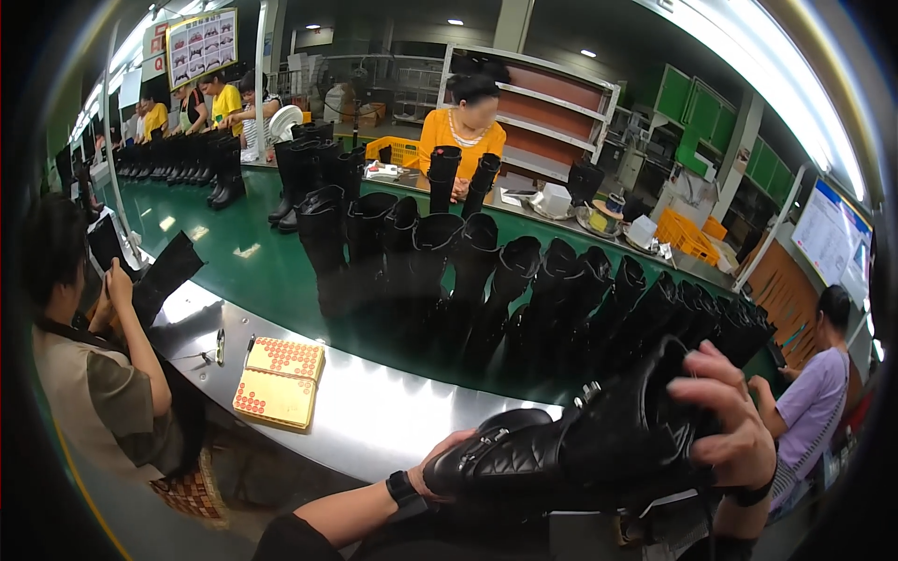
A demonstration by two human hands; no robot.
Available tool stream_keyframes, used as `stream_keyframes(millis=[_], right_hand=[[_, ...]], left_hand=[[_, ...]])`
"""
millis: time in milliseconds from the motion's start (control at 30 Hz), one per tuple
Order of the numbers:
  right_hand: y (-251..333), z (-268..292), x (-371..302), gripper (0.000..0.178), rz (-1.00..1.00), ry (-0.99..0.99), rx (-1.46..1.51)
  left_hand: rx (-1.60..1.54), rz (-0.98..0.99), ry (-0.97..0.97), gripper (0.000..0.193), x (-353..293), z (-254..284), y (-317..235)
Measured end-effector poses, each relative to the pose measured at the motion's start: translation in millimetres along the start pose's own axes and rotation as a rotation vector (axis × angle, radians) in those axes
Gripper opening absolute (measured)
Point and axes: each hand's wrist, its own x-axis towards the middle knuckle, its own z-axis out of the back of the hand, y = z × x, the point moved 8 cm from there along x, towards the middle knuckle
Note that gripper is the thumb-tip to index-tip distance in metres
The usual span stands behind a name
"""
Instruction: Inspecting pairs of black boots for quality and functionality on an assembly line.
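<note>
A black boot [580, 439] with a quilted toe part, straps and metal buckles lies sideways in front of me, toe to the left and shaft opening to the right. My left hand [440, 469] is closed around the toe end, its fingers partly hidden beneath the boot. At the open top of the shaft, my right hand [725, 421] curls its fingers over the edge, slightly blurred. Left of the boot, on the metal ledge [374, 402], rests a yellow sheet pad [279, 383] with round red stickers. Small snips [221, 346] lie beyond it.
A long row of upright black boots [468, 262] stands on the green conveyor [271, 271] ahead. One co-worker [103, 355] handles a boot at left, another [809, 402] stands at right, and a third [463, 131] faces me across the line. Yellow crates [687, 234] stand beyond.
</note>
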Motion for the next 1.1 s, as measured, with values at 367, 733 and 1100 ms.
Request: stream_keyframes(millis=[367, 733, 1100], right_hand=[[-36.9, 14.9, 70.9, 0.034, -0.219, -0.073, 0.277], [-204.3, 170.6, 152.5, 0.032, -0.583, -0.704, 0.102], [-425.3, -51.4, 289.0, 0.049, -1.068, -0.543, -0.385]], left_hand=[[0.241, 0.042, -0.132, 0.051, 7.6, 16.4, -4.9], [0.494, -0.299, -0.478, 0.047, -38.7, 31.1, -134.8], [0.332, -0.584, -0.781, 0.039, -84.5, 80.4, -180.4]])
